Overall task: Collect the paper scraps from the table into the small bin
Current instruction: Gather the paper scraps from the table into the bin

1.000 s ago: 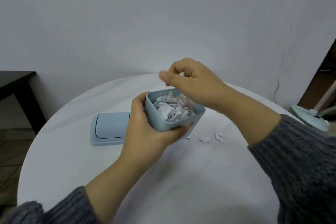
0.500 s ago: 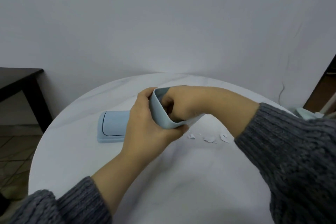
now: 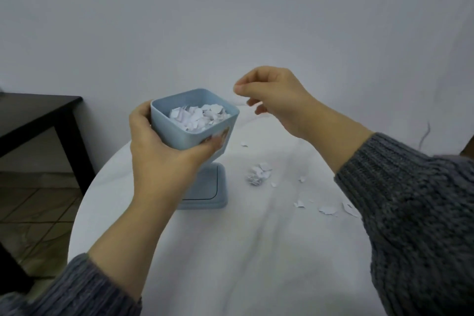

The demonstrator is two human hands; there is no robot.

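Observation:
My left hand (image 3: 164,154) grips the small light-blue bin (image 3: 191,120) and holds it up above the white round table (image 3: 256,251). White paper scraps (image 3: 198,117) fill the bin close to its rim. My right hand (image 3: 272,96) hovers to the right of the bin, level with its rim, with fingers loosely curled and thumb against forefinger; nothing shows between them. A small heap of scraps (image 3: 260,174) lies on the table, and more loose scraps (image 3: 327,209) lie farther right, by my right sleeve.
The bin's light-blue lid (image 3: 207,187) lies flat on the table under my left hand. A dark side table (image 3: 38,115) stands at the left over a tiled floor. A white wall fills the background.
My right hand, which was pressed down inside the bin half a second ago, has come out and risen to the right. The bin is held higher and upright, and the view has shifted.

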